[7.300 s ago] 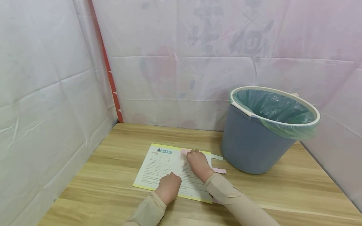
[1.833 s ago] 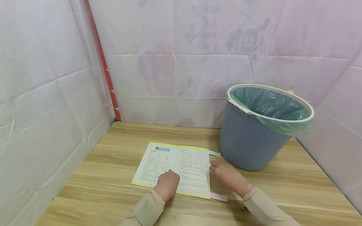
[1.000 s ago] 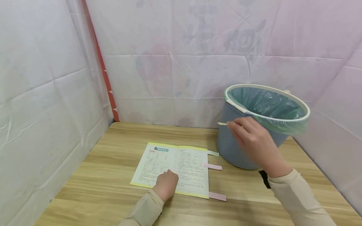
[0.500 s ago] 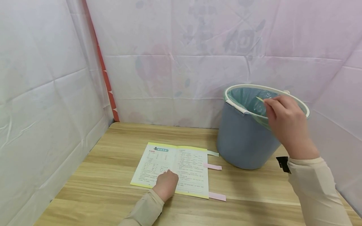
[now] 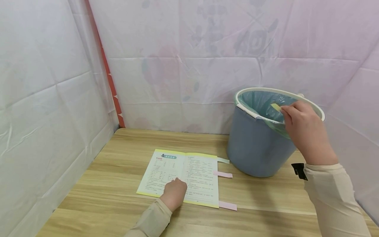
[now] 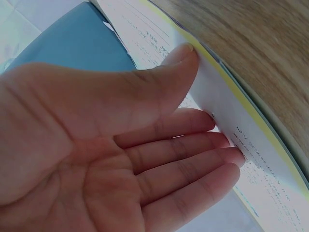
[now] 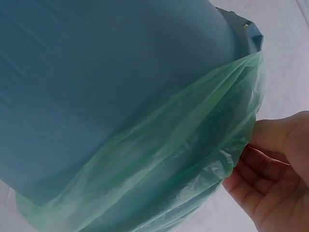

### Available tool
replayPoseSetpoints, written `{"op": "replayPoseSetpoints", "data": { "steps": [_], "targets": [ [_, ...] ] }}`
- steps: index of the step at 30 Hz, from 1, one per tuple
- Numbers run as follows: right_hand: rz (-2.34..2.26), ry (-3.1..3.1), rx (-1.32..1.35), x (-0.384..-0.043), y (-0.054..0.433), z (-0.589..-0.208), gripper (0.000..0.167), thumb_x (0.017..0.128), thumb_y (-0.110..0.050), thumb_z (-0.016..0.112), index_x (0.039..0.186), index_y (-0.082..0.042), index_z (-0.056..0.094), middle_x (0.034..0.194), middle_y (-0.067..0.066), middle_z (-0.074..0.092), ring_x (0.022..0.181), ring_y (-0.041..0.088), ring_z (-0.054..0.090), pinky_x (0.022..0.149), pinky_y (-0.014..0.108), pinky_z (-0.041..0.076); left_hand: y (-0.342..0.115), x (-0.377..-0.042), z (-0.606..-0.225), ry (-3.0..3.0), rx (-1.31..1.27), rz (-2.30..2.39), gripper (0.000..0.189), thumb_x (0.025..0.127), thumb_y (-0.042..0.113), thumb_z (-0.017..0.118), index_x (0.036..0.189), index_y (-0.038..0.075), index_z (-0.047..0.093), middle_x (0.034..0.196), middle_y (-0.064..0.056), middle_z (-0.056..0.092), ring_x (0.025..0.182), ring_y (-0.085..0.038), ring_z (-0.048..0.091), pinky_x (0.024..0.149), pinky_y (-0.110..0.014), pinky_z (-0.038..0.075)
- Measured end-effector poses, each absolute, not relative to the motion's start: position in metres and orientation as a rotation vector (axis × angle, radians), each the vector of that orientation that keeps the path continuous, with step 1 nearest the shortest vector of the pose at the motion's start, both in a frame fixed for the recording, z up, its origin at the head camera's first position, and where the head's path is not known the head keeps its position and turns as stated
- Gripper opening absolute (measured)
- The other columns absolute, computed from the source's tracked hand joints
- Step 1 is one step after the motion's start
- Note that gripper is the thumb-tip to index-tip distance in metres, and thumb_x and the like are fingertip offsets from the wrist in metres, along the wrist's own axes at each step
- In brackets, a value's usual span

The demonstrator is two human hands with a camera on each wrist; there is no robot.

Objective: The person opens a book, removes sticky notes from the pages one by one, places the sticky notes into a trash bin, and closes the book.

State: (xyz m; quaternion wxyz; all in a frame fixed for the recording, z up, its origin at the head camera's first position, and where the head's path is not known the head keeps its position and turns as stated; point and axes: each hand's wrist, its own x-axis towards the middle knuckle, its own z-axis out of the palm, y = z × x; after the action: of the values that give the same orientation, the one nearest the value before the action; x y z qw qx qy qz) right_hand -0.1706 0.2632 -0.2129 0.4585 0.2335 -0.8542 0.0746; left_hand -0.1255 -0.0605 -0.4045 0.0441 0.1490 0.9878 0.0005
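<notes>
An open booklet [image 5: 197, 192] with printed pages and yellow edges lies on the table. My left hand [image 5: 174, 193] rests on it near the spine. In the left wrist view, the left hand [image 6: 111, 150] touches the page with its thumb tip and fingertips, the fingers fairly straight. Over the mouth of a blue-grey bucket [image 5: 254, 144], my right hand [image 5: 308, 130] pinches a small yellow paper strip [image 5: 276, 107]. The right wrist view shows the right hand [image 7: 270, 179] by the green bag's edge; the strip is hidden there.
A green plastic bag [image 5: 257, 102] lines the bucket under its white rim. From the booklet's right side stick out a pale green strip [image 5: 223, 160] and two pink strips [image 5: 224, 174]. White printed sheets [image 5: 148, 82] wall in the wooden table [image 5: 100, 204].
My right hand has gone from the booklet's right edge up to the bucket's mouth with the yellow strip. The pink piece seen earlier on the upper right page is gone. My left hand stays put.
</notes>
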Motion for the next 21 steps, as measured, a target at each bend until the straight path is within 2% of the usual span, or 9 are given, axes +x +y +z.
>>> {"op": "replayPoseSetpoints", "data": {
  "steps": [2,10,16,21],
  "targets": [
    [0.185,-2.116,0.568,-0.170,0.263,-0.213,0.012,0.085,0.013,0.061,0.096,0.016,0.065,0.081,0.024,0.054,0.075,0.041,0.051,0.063,0.049,0.044,-0.061,-0.125,-0.404,3.021,0.458,-0.004,0.014,0.084,0.003,0.068,0.096,0.001,0.072,0.103,-0.017,0.069,0.091,-0.028,0.067,0.067,-0.039,0.057],
    [0.201,-2.133,0.599,-0.165,0.255,-0.215,0.018,0.083,0.014,0.063,0.101,0.014,0.065,0.087,0.024,0.056,0.082,0.041,0.053,0.068,0.049,0.046,-0.061,-0.124,-0.404,3.025,0.465,-0.001,0.012,0.082,0.003,0.069,0.094,0.001,0.072,0.095,-0.016,0.068,0.087,-0.027,0.067,0.066,-0.038,0.056],
    [0.193,-2.033,0.838,-0.161,0.231,-0.224,0.030,0.072,0.022,0.068,0.100,0.010,0.066,0.088,0.020,0.058,0.081,0.038,0.055,0.068,0.048,0.048,-0.062,-0.122,-0.403,3.037,0.463,0.003,0.011,0.083,0.003,0.069,0.093,0.001,0.072,0.093,-0.016,0.068,0.085,-0.027,0.067,0.064,-0.038,0.056],
    [0.160,-2.012,1.044,-0.166,0.208,-0.247,0.034,0.070,0.022,0.067,0.101,0.008,0.065,0.090,0.016,0.059,0.082,0.033,0.057,0.069,0.044,0.050,-0.063,-0.121,-0.401,3.033,0.459,0.006,0.012,0.082,0.002,0.069,0.093,0.001,0.072,0.095,-0.016,0.068,0.086,-0.027,0.067,0.064,-0.038,0.056]
  ]
}}
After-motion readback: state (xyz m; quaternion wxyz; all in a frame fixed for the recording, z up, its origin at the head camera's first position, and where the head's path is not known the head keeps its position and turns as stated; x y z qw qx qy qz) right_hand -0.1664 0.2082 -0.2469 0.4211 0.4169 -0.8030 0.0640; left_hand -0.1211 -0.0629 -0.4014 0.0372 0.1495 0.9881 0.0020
